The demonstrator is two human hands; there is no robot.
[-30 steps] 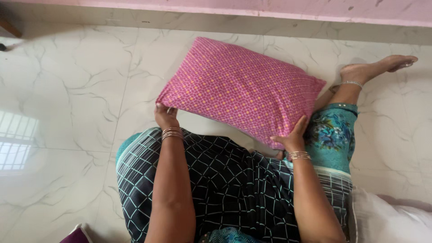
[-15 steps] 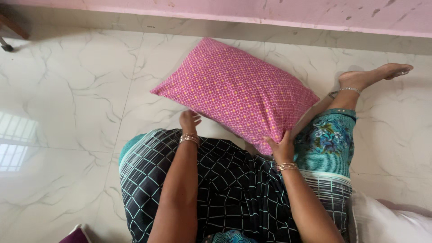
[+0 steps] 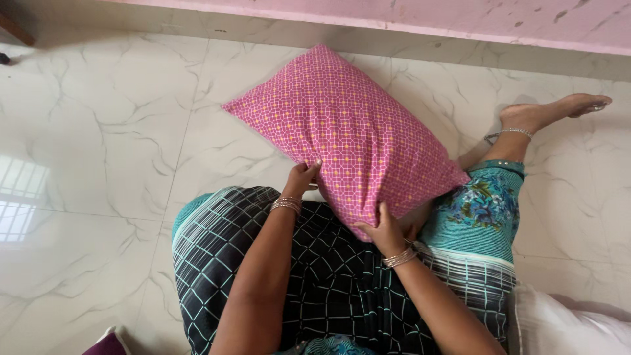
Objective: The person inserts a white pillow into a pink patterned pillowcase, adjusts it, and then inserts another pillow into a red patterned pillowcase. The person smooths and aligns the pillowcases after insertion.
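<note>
A pink pillow (image 3: 342, 128) with a small orange-dotted grid pattern lies tilted over my lap and the white marble floor. My left hand (image 3: 303, 177) grips its near long edge, fingers curled over the fabric. My right hand (image 3: 383, 228) holds the near corner closest to my body, close to my knee. Both wrists wear thin metal bangles. I sit on the floor in a dark checked garment and teal floral trousers (image 3: 483, 204), with my right leg stretched out to the right.
My bare foot (image 3: 545, 112) with an anklet rests at the right by the pink wall base (image 3: 394, 16). A white cushion (image 3: 565, 325) sits at the lower right and a purple cloth corner (image 3: 108, 345) at the bottom left.
The pillow has turned so one corner points toward my body. My left hand moved right along the near edge and took hold again. My right hand shifted left to the near corner.
</note>
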